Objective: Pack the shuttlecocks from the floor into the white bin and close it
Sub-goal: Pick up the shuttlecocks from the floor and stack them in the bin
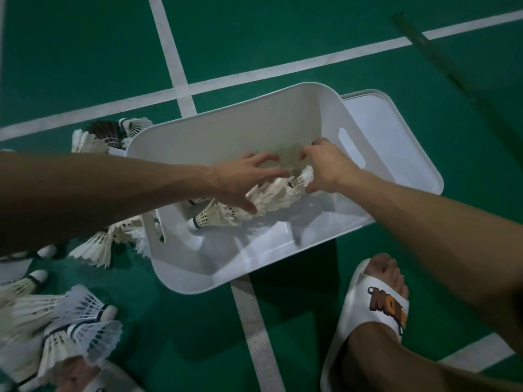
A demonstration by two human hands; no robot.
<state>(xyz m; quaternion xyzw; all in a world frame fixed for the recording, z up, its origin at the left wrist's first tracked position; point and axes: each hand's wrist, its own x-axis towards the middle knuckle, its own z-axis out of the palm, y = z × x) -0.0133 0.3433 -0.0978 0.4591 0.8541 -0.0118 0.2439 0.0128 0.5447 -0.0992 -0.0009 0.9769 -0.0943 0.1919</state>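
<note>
The white bin (240,137) is sitting open on the green floor (85,66), its slotted handles at 3 and 8 o'clock. Its lid (396,131) is lying flat under its 2 o'clock corner.

Inside the bin a nested stack (223,215) of shuttlecocks is lying on its side. The feathers are white and ragged, and the white cork with its dark band is pointing toward 8 o'clock.

The left hand (243,179) is reaching in from 9 o'clock. Its fingers are splayed nearly straight over the stack, and the thumb is lying along the stack's near side.

The right hand (328,168) is coming in from 4 o'clock with its fingers curled at the stack's feathered end. I cannot tell whether it is actually pinching the feathers.

More shuttlecocks (93,247) are lying loose on the floor from 7 to 10 o'clock of the bin. Most are feathered, and two at 7 o'clock have plastic skirts.

A foot in a white slipper (376,306) is standing at 5 o'clock.
</note>
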